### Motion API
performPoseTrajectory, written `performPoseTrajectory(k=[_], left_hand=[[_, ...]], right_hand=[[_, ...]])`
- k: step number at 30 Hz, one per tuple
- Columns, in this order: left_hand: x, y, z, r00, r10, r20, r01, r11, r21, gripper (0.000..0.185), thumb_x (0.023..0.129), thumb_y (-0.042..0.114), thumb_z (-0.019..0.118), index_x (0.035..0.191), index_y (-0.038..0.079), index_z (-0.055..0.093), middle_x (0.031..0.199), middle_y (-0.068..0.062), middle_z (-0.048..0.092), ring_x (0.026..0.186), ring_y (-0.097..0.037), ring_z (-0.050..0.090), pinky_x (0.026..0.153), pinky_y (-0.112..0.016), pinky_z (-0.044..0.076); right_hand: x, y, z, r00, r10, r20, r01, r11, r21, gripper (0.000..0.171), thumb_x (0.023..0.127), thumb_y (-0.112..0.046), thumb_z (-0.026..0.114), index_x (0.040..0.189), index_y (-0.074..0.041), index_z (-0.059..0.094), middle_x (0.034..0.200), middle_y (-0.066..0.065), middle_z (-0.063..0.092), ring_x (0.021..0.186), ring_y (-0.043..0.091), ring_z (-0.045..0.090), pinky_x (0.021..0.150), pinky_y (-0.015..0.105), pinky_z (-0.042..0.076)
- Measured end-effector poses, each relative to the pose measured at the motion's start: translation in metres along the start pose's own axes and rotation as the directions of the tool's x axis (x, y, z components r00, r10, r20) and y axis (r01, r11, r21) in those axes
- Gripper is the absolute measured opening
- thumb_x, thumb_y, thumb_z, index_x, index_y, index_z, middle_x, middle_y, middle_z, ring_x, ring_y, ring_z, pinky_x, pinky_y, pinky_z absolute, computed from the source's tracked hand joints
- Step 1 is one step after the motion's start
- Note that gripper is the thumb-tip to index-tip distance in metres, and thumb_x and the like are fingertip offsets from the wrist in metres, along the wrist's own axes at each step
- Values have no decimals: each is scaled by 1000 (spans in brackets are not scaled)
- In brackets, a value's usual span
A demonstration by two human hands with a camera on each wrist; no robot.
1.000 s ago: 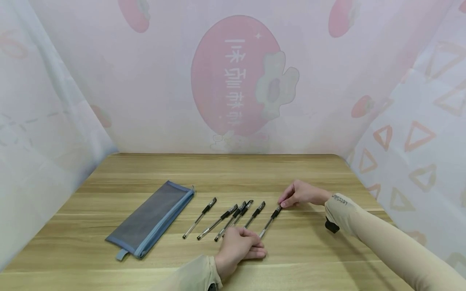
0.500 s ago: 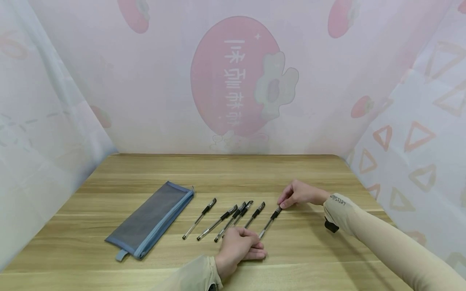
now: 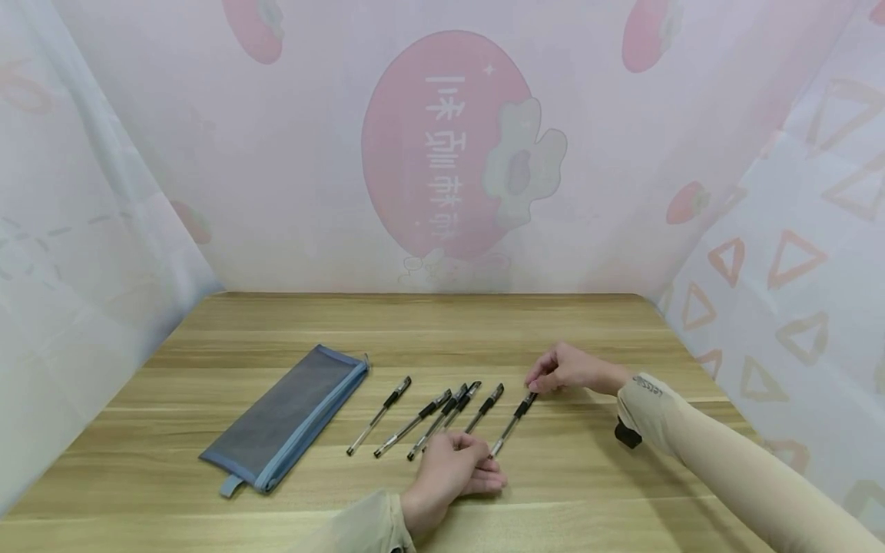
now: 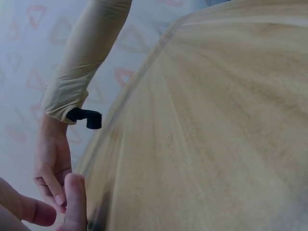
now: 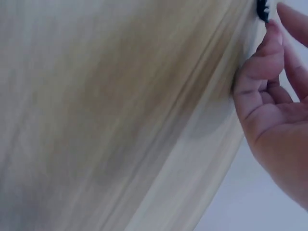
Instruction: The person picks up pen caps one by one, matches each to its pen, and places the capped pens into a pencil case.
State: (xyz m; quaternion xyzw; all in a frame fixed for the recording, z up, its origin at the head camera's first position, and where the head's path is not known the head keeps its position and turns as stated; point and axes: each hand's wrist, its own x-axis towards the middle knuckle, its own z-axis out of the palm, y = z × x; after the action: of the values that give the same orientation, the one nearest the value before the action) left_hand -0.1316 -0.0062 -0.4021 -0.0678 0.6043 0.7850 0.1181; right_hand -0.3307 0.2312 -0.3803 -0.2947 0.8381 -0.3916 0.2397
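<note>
Several capped black gel pens lie slantwise on the wooden table. The rightmost gel pen runs between my two hands. At its cap end, the thumb and index finger of my right hand pinch the tip; the right wrist view shows the pen's black end at the thumb tip. My left hand rests by the near ends of the pens, fingers right at the clear end of that same pen. In the left wrist view its thumb and a finger stand apart. This hand hides another pen's lower end.
Left of the pens lies a flat grey mesh pencil pouch with a blue zipper edge and a small tab at its near corner. A single gel pen lies between the pouch and the others. Printed curtains surround the table.
The rightmost gel pen has slid slightly toward the left hand. The right fingers have shifted a little left at its cap. The left hand and the other pens look the same.
</note>
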Motion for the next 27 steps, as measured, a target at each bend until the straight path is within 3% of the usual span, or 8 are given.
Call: performPoseTrajectory(k=[4,7,11,15,20,22,27], left_hand=[[-6,7,-4,999,26,24,-27,999,39,22,95,2,58,113,-11,56,88,-23,68,67,-24,70,66,-36,59],[-9,15,-12,994,75,79,-83,991,108,24,95,4,58,114,-11,57,89,-21,69,70,-26,70,65,-38,60],[-11,31,-29,976,169,140,-201,943,266,21,94,4,59,111,-9,59,90,-17,68,75,-30,69,64,-39,59],[-12,51,-48,959,243,145,-283,848,448,19,95,8,62,109,-4,63,91,-12,67,77,-28,67,64,-39,59],[-15,67,-74,919,375,119,-365,699,615,16,94,10,65,107,0,67,89,-5,66,74,-23,64,59,-32,55],[-15,72,-85,897,432,91,-374,634,677,15,94,10,66,107,4,68,88,-2,66,75,-18,63,60,-29,54],[-14,80,-117,854,519,33,-337,504,795,18,94,14,66,111,9,70,93,2,69,84,-11,64,72,-30,55]], right_hand=[[-4,-8,5,998,6,-55,-6,1000,7,17,91,-17,73,102,-4,75,87,13,70,61,14,48,53,23,41],[-7,-16,12,994,20,-111,-14,998,55,22,91,-17,72,105,0,74,82,13,67,59,11,44,52,22,38],[-10,-25,25,978,47,-205,-27,995,99,23,91,-15,72,106,3,72,80,14,65,59,11,44,52,24,38],[-14,-33,37,956,47,-289,-21,996,92,23,92,-13,71,107,4,71,88,15,67,70,17,55,60,29,48],[-19,-44,52,936,56,-348,-20,994,107,28,92,-17,72,111,3,70,94,9,67,85,26,62,74,41,55],[-20,-48,56,935,65,-350,-19,991,134,30,92,-18,71,113,3,69,96,11,67,87,30,62,76,44,55],[-21,-56,66,937,58,-344,7,983,185,30,92,-17,71,114,4,68,99,15,66,87,35,62,75,46,56]])
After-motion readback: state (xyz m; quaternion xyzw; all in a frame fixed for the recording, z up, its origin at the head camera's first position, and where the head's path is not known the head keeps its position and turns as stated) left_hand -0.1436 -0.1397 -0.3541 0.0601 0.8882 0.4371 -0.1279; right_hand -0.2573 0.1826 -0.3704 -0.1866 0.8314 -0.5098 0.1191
